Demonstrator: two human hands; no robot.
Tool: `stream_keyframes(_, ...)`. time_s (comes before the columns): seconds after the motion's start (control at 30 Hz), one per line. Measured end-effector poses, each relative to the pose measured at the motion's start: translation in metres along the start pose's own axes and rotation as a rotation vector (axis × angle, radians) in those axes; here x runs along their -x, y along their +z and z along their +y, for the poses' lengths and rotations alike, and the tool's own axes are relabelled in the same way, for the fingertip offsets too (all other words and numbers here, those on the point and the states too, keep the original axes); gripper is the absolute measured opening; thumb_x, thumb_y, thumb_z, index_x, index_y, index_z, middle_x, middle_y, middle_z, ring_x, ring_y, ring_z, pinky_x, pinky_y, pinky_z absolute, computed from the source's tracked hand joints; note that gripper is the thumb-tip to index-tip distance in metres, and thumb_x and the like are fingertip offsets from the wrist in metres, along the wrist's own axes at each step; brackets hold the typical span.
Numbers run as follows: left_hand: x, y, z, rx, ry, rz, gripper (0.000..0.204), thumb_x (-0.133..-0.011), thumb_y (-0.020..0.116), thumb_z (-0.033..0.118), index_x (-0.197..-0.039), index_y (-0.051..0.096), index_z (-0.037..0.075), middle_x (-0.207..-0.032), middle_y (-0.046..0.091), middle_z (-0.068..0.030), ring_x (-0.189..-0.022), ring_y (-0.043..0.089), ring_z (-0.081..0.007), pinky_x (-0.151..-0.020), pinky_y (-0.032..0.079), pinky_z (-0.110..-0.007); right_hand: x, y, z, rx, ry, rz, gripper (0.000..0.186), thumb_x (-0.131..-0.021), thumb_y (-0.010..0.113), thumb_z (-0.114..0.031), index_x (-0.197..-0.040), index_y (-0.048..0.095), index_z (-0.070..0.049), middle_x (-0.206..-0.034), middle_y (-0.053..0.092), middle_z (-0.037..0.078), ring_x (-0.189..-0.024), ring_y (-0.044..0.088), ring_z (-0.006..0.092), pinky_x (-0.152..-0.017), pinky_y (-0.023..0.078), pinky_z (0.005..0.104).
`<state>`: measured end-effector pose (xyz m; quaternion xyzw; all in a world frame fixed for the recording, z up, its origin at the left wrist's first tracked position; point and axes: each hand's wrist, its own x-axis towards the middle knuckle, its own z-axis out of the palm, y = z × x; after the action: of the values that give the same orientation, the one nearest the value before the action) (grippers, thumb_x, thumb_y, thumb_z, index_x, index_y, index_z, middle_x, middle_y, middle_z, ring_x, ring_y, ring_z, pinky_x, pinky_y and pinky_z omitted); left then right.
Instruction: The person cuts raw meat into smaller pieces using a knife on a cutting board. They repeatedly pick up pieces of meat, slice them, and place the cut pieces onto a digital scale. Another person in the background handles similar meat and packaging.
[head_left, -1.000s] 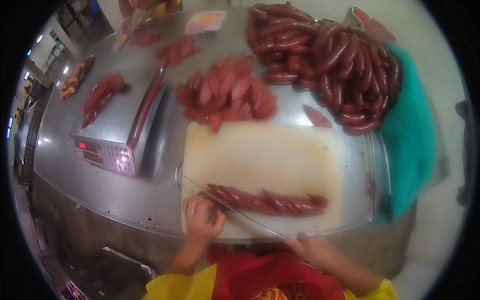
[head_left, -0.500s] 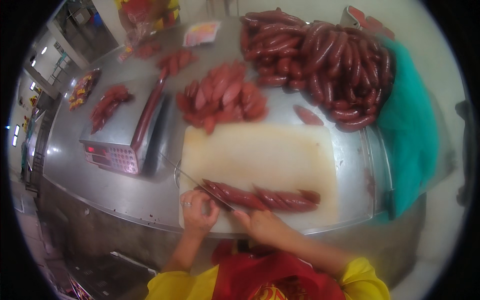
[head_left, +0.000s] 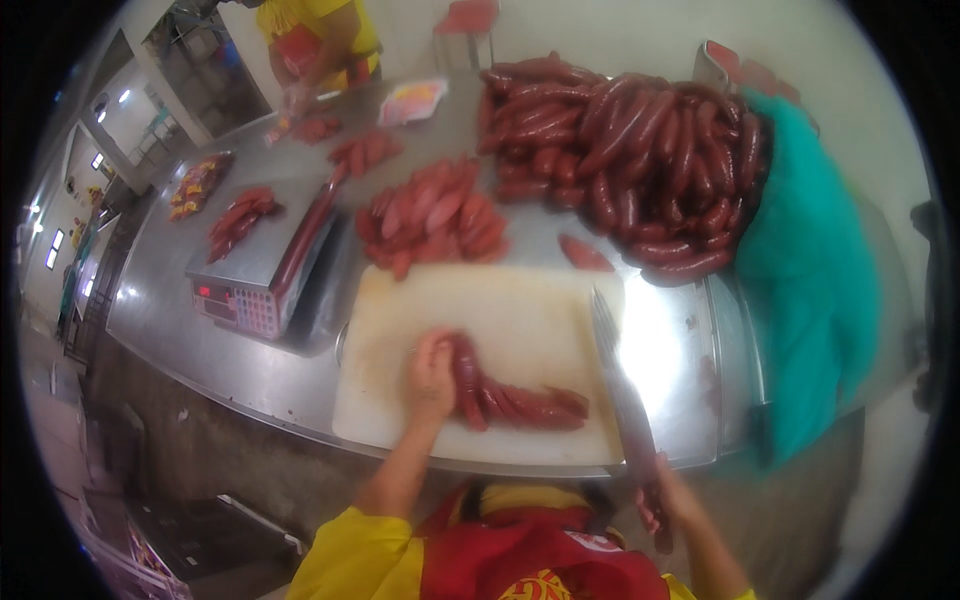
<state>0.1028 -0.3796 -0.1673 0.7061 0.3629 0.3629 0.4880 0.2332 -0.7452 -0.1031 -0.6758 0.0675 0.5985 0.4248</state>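
On the white cutting board (head_left: 500,310) lies a dark red sausage (head_left: 530,405) cut into slanted slices that lie close together. My left hand (head_left: 432,375) is at their left end, fingers closed against the slices there, which stand angled toward the far side. Part of its grip is hidden. In my right hand (head_left: 680,500) is a long knife (head_left: 620,390), held by its handle off the board's near right corner. Its blade points away from me along the board's right edge, apart from the meat.
Behind the board sits a heap of cut sausage pieces (head_left: 430,215); a single piece (head_left: 585,253) lies right of it. Whole sausages (head_left: 650,160) pile up by a green cloth or bag (head_left: 810,280). A scale (head_left: 245,300) carries sausage at left. Another person (head_left: 320,45) stands beyond the table.
The knife has left the sausage and swung right, now pointing away from me. My left hand has moved onto the slices, whose left end has turned away from me. The view has shifted.
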Motion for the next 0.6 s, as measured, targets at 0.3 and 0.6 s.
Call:
stream_keyframes(0.3,0.074,0.039,0.050,-0.321,0.224,-0.030,0.076,-0.081,0.072,0.034,-0.136,0.037,-0.005,-0.143,0.033,-0.0294,-0.132,0.035,-0.0407,-0.109,0.029,-0.045,-0.013,0.000,0.025,0.039,0.117,-0.269,0.081,-0.089,0.026,-0.076,-0.071,0.056,-0.002,-0.048,0.047,0.007,-0.035,0.044,0.0168,-0.035,0.040,0.0295)
stream_keyframes(0.6,-0.001,0.045,0.029,-0.052,0.195,0.106,0.067,-0.068,0.071,0.008,-0.130,0.046,0.000,-0.145,0.032,-0.0245,-0.132,0.036,-0.0387,-0.109,0.032,-0.041,-0.036,0.085,-0.074,0.240,0.000,-0.261,0.080,-0.090,0.027,-0.074,-0.072,0.053,0.000,-0.047,0.044,0.006,-0.033,0.041,0.0152,-0.033,0.037,0.0291)
